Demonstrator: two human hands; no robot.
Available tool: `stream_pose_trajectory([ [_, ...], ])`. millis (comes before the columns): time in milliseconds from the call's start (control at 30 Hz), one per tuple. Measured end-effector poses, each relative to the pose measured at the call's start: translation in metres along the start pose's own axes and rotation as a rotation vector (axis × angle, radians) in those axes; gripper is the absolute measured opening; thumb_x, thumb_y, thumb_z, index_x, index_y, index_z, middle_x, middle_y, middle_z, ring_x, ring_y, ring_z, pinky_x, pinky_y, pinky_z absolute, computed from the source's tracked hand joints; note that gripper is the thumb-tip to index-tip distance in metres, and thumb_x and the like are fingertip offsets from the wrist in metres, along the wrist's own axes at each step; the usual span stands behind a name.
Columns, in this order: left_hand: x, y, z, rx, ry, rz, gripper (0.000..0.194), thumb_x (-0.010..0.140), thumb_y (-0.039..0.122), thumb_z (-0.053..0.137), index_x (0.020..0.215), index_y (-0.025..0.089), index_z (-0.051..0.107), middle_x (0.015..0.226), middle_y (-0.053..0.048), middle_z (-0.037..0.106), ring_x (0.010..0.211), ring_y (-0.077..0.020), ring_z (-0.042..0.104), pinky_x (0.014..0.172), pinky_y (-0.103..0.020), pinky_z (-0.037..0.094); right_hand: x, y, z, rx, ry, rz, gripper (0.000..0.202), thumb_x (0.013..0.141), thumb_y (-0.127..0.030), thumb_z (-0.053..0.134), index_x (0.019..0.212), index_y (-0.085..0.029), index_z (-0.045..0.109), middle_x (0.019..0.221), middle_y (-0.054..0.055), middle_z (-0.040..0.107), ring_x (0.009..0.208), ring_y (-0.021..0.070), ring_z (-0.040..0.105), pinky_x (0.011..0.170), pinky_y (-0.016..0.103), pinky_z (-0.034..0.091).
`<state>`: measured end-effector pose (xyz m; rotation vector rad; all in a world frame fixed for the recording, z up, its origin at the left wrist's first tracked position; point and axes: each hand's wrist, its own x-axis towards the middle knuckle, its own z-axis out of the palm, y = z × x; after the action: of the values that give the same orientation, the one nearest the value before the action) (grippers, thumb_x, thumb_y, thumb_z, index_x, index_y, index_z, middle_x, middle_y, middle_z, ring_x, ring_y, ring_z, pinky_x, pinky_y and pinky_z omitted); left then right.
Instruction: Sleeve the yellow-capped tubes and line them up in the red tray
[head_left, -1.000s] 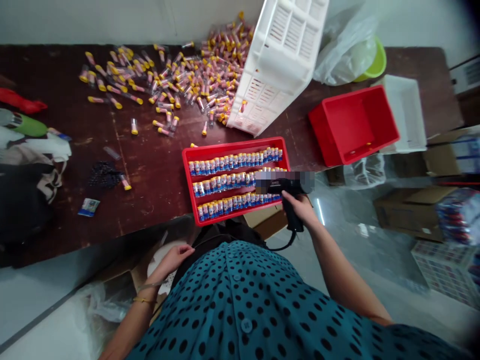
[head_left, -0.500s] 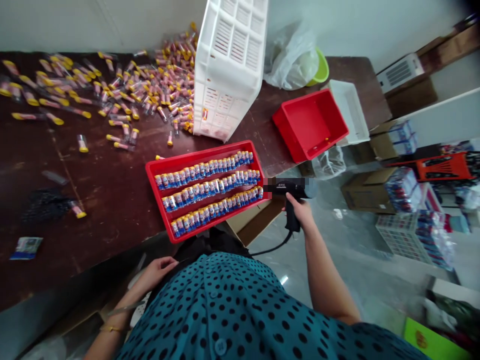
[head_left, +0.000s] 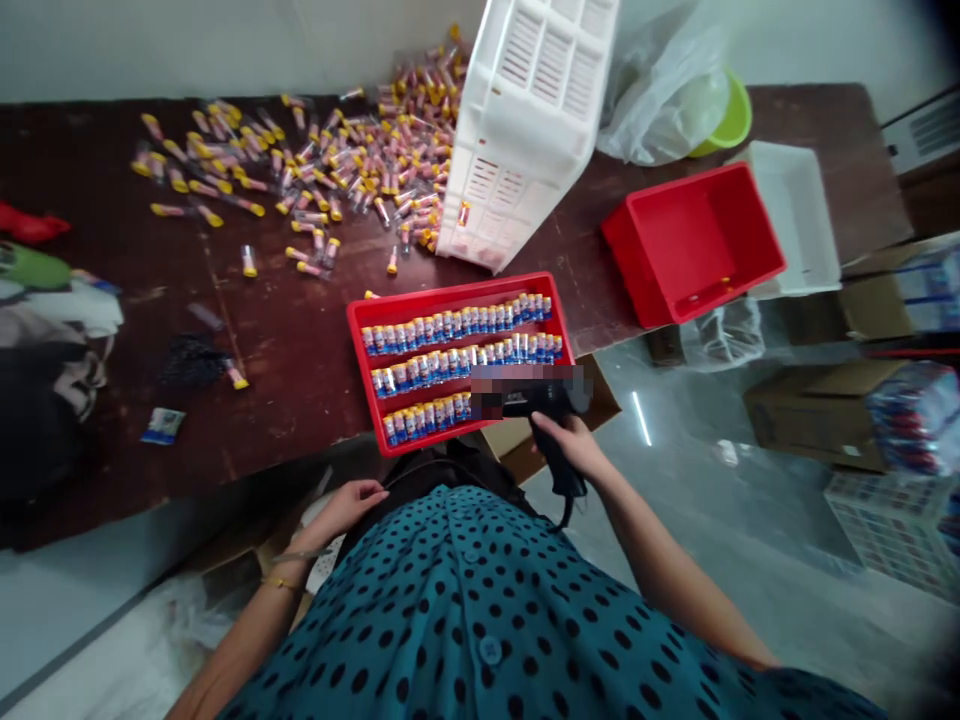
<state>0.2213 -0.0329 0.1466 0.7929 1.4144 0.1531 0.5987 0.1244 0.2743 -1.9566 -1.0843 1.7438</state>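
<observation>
A black heat gun [head_left: 553,400] with a cord is gripped around its handle by my right hand [head_left: 566,440]. Its nozzle, partly blurred out, points left over the right part of the front row in a red tray [head_left: 363,400]. Three rows of small capped tubes [head_left: 427,417], with yellow-and-white tops and blue lower parts, stand upright in that tray. The gun hides the right end of the front row. My left hand [head_left: 361,500] rests on my dark-clothed lap below the tray, holding nothing visible, its fingers loosely extended.
Many loose yellow-capped tubes [head_left: 330,165] lie scattered on the dark table [head_left: 300,330], heaped against a white slatted crate [head_left: 529,130]. A red bin [head_left: 690,240], a white bin [head_left: 799,220] and a green bowl [head_left: 731,120] stand right. Cartons [head_left: 817,410] occupy the floor beyond.
My right hand has brought the heat gun leftward, from beside the tray's right end to over the front row. My left hand stays on my lap. The whole view has shifted.
</observation>
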Motion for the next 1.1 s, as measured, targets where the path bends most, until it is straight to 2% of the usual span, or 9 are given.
stream_pose_trajectory([
  [100, -0.003, -0.005, -0.001, -0.01, 0.02, -0.013, 0.05, 0.064, 0.066, 0.06, 0.071, 0.017, 0.063, 0.065, 0.001, 0.058, 0.069, -0.0193, 0.052, 0.067, -0.029, 0.041, -0.007, 0.001, 0.034, -0.086, -0.089, -0.085, 0.045, 0.075, -0.058, 0.072, 0.083, -0.014, 0.067, 0.062, 0.005, 0.069, 0.054, 0.0184, 0.065, 0.05, 0.026, 0.048],
  [167, -0.008, -0.007, 0.0, -0.016, 0.033, -0.013, 0.049, 0.063, 0.066, 0.059, 0.07, 0.018, 0.061, 0.065, 0.001, 0.055, 0.068, -0.0184, 0.049, 0.066, -0.029, 0.039, -0.006, 0.001, 0.04, -0.143, -0.077, -0.091, 0.044, 0.075, -0.057, 0.072, 0.081, -0.014, 0.068, 0.061, 0.005, 0.068, 0.054, 0.0187, 0.064, 0.051, 0.027, 0.048],
  [333, -0.022, -0.007, 0.003, 0.006, 0.072, 0.013, 0.049, 0.061, 0.07, 0.055, 0.059, 0.021, 0.049, 0.06, 0.003, 0.045, 0.063, -0.017, 0.042, 0.061, -0.029, 0.035, 0.024, -0.014, 0.021, -0.102, 0.224, -0.094, 0.049, 0.072, -0.062, 0.071, 0.077, -0.013, 0.067, 0.055, 0.006, 0.066, 0.049, 0.0204, 0.062, 0.048, 0.029, 0.046],
  [400, -0.023, -0.008, 0.004, 0.007, 0.078, 0.025, 0.05, 0.06, 0.072, 0.054, 0.058, 0.022, 0.046, 0.059, 0.003, 0.042, 0.063, -0.0166, 0.041, 0.062, -0.03, 0.035, 0.041, -0.027, 0.016, -0.039, 0.276, -0.155, 0.051, 0.071, -0.064, 0.07, 0.08, -0.013, 0.069, 0.056, 0.006, 0.067, 0.049, 0.021, 0.061, 0.049, 0.031, 0.046],
  [533, -0.022, -0.009, 0.0, 0.008, 0.071, 0.018, 0.053, 0.059, 0.075, 0.053, 0.059, 0.023, 0.045, 0.061, 0.004, 0.041, 0.065, -0.0171, 0.039, 0.064, -0.03, 0.034, 0.069, -0.063, 0.023, 0.025, 0.218, -0.257, 0.053, 0.069, -0.062, 0.073, 0.089, -0.013, 0.071, 0.063, 0.007, 0.07, 0.057, 0.0231, 0.065, 0.054, 0.032, 0.049],
  [700, -0.023, -0.007, -0.005, 0.046, 0.078, 0.022, 0.051, 0.061, 0.073, 0.05, 0.06, 0.023, 0.042, 0.063, 0.003, 0.039, 0.067, -0.0176, 0.038, 0.064, -0.03, 0.033, 0.088, -0.097, 0.056, 0.047, 0.175, -0.355, 0.051, 0.068, -0.061, 0.073, 0.087, -0.014, 0.072, 0.07, 0.007, 0.073, 0.065, 0.0235, 0.067, 0.06, 0.032, 0.051],
  [933, -0.027, -0.022, -0.005, 0.182, 0.039, -0.016, 0.043, 0.062, 0.065, 0.048, 0.058, 0.023, 0.041, 0.063, 0.002, 0.039, 0.065, -0.0171, 0.038, 0.063, -0.029, 0.031, 0.088, -0.098, 0.114, 0.03, -0.014, -0.321, 0.048, 0.071, -0.062, 0.071, 0.07, -0.014, 0.067, 0.059, 0.005, 0.067, 0.05, 0.0154, 0.058, 0.049, 0.026, 0.044],
  [1033, -0.029, -0.03, -0.006, 0.187, 0.054, -0.019, 0.041, 0.065, 0.063, 0.047, 0.058, 0.023, 0.039, 0.062, 0.002, 0.039, 0.064, -0.0172, 0.038, 0.063, -0.029, 0.031, 0.086, -0.097, 0.116, 0.021, -0.013, -0.33, 0.048, 0.071, -0.062, 0.071, 0.069, -0.014, 0.066, 0.059, 0.004, 0.067, 0.051, 0.0152, 0.058, 0.05, 0.025, 0.044],
  [1100, -0.031, -0.032, -0.007, 0.206, 0.055, -0.016, 0.041, 0.066, 0.063, 0.046, 0.058, 0.023, 0.039, 0.061, 0.002, 0.039, 0.065, -0.0178, 0.039, 0.063, -0.029, 0.031, 0.086, -0.098, 0.104, 0.017, 0.016, -0.333, 0.046, 0.069, -0.061, 0.073, 0.07, -0.015, 0.066, 0.06, 0.004, 0.067, 0.054, 0.016, 0.059, 0.052, 0.026, 0.045],
])
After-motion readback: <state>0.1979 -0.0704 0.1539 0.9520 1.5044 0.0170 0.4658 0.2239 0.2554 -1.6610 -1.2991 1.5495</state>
